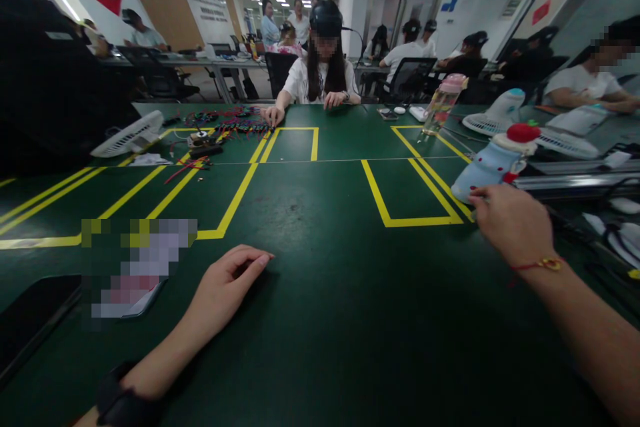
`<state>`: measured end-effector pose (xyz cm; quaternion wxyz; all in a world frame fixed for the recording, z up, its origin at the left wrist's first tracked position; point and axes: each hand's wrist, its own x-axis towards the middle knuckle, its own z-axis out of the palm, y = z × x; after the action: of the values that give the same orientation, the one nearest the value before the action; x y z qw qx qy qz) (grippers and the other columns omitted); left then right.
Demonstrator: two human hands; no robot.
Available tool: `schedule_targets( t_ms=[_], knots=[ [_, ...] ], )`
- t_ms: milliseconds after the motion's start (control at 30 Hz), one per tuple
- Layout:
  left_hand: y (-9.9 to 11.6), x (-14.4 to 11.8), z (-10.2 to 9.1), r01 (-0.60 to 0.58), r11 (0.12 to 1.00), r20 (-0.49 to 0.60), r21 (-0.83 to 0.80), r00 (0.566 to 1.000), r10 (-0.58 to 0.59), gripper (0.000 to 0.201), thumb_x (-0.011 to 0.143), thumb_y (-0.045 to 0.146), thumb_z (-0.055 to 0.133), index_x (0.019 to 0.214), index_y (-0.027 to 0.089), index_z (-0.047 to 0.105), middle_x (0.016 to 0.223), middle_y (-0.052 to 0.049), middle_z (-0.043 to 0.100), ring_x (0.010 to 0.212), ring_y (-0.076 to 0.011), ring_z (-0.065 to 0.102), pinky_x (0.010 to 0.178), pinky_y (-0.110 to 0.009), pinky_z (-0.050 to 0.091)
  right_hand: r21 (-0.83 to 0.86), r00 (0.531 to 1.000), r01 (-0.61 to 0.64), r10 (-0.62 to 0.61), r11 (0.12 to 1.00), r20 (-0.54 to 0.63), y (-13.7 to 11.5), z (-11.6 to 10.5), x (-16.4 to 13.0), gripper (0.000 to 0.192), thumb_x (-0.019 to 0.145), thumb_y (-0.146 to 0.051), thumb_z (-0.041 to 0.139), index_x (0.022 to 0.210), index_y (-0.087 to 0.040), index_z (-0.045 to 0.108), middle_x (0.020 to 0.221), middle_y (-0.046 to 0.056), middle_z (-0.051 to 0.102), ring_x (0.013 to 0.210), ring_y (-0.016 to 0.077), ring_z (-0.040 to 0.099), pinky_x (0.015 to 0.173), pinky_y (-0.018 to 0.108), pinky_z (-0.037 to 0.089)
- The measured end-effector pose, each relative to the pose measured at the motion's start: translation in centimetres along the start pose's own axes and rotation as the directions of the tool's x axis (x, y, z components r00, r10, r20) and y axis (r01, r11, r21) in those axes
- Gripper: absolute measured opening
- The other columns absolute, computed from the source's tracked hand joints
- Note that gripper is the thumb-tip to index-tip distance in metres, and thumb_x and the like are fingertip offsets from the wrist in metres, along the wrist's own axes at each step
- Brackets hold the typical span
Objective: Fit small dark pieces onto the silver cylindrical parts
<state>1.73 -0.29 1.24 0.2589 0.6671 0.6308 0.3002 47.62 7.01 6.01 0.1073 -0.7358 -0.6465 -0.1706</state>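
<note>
My left hand (227,283) rests palm down on the green table (320,320), fingers loosely together, holding nothing. My right hand (513,220) reaches to the right and touches the base of a pale blue bottle (487,163) with a red strawberry-shaped cap, which leans tilted at the corner of a yellow taped rectangle (410,220). Whether the fingers close around the bottle is hidden by the back of the hand. A red string bracelet sits on my right wrist and a black band on my left wrist.
A black phone (30,320) and a blurred card lie at the left near edge. A person sits opposite with hands by coloured wires (235,123). White fans (130,137), a clear pink-lidded bottle (443,103) and small devices stand on the table.
</note>
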Motion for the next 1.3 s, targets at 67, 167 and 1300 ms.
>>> schedule_targets(
  t_ms=[67,167,1300],
  knots=[
    [0.1,0.0,0.1,-0.001,1.000,0.001,0.001,1.000,0.001,0.029,0.088,0.050,0.055,0.091,0.027,0.072,0.095,0.000,0.072,0.091,-0.0218,0.066,0.081,-0.031,0.049,-0.028,0.995,-0.096,0.097,0.995,0.029,2.5,0.5,1.1,0.039,0.094,-0.036,0.036,0.099,-0.012,0.066,0.101,0.019,0.062,0.091,0.0273,0.056,0.072,0.037,0.037],
    [-0.1,0.0,0.1,0.004,1.000,0.008,0.000,1.000,-0.004,0.028,0.088,0.049,0.055,0.093,0.026,0.071,0.097,-0.001,0.070,0.092,-0.0216,0.065,0.082,-0.031,0.048,-0.039,0.979,-0.168,0.171,0.985,0.109,4.5,1.5,1.7,0.034,0.092,-0.036,0.039,0.095,-0.016,0.066,0.096,0.015,0.064,0.083,0.0230,0.057,0.067,0.033,0.034],
    [-0.5,-0.1,0.2,-0.002,1.000,0.030,0.000,1.000,0.002,0.030,0.089,0.050,0.053,0.093,0.026,0.070,0.099,-0.001,0.068,0.095,-0.0219,0.063,0.084,-0.032,0.046,0.137,0.893,-0.409,0.365,0.902,0.263,8.2,2.8,3.0,0.040,0.081,-0.054,0.053,0.093,-0.020,0.071,0.094,0.013,0.066,0.076,0.0196,0.053,0.070,0.033,0.034]
  ],
)
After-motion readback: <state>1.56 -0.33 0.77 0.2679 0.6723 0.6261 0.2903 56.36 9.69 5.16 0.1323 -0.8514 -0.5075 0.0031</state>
